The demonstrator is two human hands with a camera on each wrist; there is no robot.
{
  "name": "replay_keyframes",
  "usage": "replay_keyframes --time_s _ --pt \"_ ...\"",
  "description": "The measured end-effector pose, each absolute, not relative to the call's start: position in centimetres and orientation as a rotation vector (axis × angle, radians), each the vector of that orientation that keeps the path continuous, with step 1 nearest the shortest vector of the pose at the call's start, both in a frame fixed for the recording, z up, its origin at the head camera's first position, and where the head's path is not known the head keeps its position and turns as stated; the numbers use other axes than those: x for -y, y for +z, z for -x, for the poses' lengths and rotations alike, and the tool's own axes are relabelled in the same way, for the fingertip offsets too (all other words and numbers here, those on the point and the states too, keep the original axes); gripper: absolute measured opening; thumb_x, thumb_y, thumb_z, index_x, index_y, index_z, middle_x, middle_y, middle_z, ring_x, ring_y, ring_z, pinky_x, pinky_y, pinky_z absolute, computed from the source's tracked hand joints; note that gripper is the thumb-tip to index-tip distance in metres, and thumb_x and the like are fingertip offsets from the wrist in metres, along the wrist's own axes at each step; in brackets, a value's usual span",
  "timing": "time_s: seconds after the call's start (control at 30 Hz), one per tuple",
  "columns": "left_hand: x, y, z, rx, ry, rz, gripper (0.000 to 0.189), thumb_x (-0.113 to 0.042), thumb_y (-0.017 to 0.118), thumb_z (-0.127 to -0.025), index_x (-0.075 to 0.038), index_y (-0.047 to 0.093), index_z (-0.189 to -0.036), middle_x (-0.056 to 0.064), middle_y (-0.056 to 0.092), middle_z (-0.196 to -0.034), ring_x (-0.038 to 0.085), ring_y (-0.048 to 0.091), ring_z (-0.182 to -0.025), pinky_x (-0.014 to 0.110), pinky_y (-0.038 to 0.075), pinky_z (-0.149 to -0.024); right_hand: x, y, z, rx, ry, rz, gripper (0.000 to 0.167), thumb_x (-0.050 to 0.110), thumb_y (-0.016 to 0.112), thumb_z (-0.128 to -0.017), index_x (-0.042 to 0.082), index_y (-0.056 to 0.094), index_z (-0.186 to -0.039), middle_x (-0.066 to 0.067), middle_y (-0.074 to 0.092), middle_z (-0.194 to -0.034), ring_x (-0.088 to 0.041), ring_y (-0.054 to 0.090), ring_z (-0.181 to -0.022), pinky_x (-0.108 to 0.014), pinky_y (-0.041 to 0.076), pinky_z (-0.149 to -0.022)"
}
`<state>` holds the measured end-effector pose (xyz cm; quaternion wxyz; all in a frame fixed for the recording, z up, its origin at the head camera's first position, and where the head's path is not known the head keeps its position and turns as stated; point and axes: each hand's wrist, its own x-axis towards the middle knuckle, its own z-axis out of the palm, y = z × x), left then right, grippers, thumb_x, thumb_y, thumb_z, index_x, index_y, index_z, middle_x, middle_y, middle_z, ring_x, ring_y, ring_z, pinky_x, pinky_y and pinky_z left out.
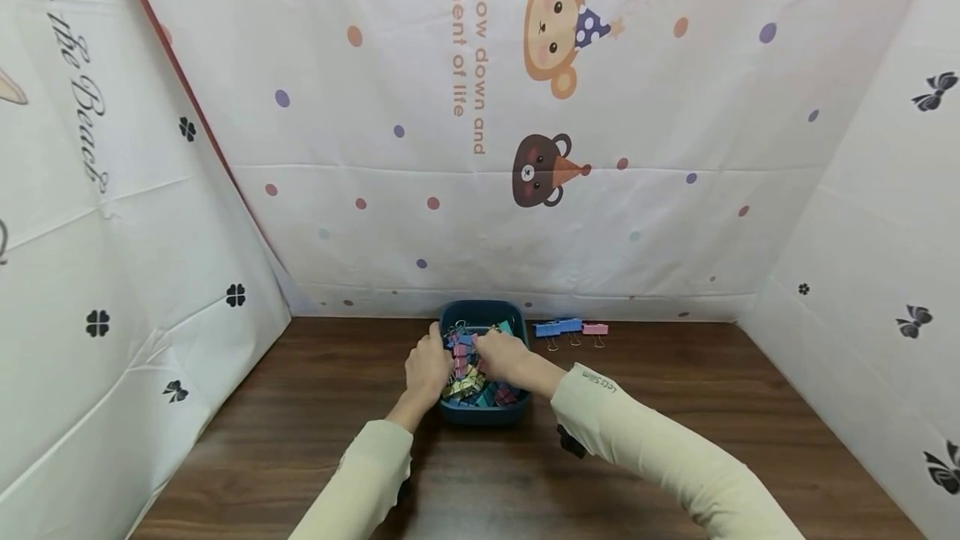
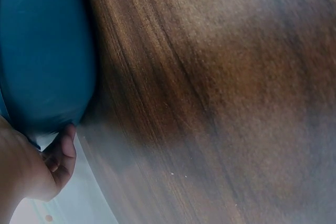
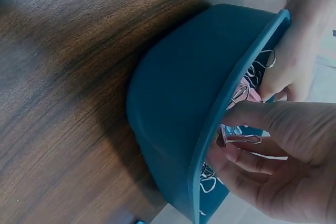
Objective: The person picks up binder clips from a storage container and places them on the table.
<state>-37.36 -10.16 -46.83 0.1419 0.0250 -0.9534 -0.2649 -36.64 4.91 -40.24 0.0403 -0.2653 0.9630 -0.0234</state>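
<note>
A dark teal bin (image 1: 482, 416) stands near the back wall, filled with binder clips (image 1: 465, 386) in pink, blue, yellow and teal. My left hand (image 1: 429, 365) grips its left side, and in the left wrist view the left fingers (image 2: 67, 156) curl against the bin's outer wall (image 2: 47, 51). Reaching over the right rim, my right hand (image 1: 504, 355) is down among the clips. In the right wrist view a small clip with wire handles (image 3: 241, 139) sits between the right thumb and fingers; its colour is hard to tell.
To the right of the bin, two blue binder clips (image 1: 558, 327) and a pink one (image 1: 596, 329) lie in a row on the brown wooden table (image 1: 645, 382). White printed cloth (image 1: 660, 223) hangs behind the table and along both sides.
</note>
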Motion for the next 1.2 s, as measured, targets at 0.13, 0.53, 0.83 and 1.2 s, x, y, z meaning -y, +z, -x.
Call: replay_keyframes --time_s 0.13,0.53,0.83,1.2 --pt "10.1 -46.8 37.3 2.743 -0.763 -0.074 0.05 -0.009 0.063 -0.095 0.001 0.049 -0.142 0.02 0.069 -0.099 0.03 0.068 -0.073 0.048 0.059 -0.068 -5.2 -39.9 36.5 -2.943 -0.071 0.821 0.014 0.012 0.074 -0.093 0.004 0.072 -0.105 -0.005 0.057 -0.067 -0.01 0.045 -0.053 -0.024 0.038 -0.049" --pt "10.0 -46.8 37.1 2.742 -0.773 -0.09 0.05 -0.009 0.065 -0.095 0.001 0.049 -0.141 0.022 0.07 -0.106 0.035 0.071 -0.083 0.051 0.06 -0.076 -6.1 -38.6 35.8 -2.989 0.07 0.814 0.017 0.02 0.078 -0.09 0.014 0.064 -0.083 -0.001 0.061 -0.077 -0.012 0.054 -0.061 -0.03 0.051 -0.056" --pt "10.1 -46.8 37.2 2.738 -0.779 -0.071 0.048 -0.009 0.065 -0.095 0.002 0.05 -0.139 0.023 0.07 -0.106 0.035 0.071 -0.085 0.052 0.06 -0.077 -6.5 -38.5 35.8 -2.982 -0.095 0.896 0.011 0.009 0.077 -0.089 0.008 0.067 -0.091 -0.005 0.062 -0.077 -0.013 0.05 -0.06 -0.027 0.041 -0.052" --pt "10.1 -46.8 37.2 2.744 -0.777 -0.074 0.051 -0.01 0.065 -0.095 0.002 0.049 -0.142 0.023 0.07 -0.107 0.035 0.071 -0.082 0.051 0.06 -0.074 -6.3 -38.9 36.0 -2.996 -0.325 1.068 0.007 0.001 0.067 -0.095 0.005 0.068 -0.1 -0.01 0.069 -0.089 -0.02 0.066 -0.076 -0.031 0.054 -0.063"
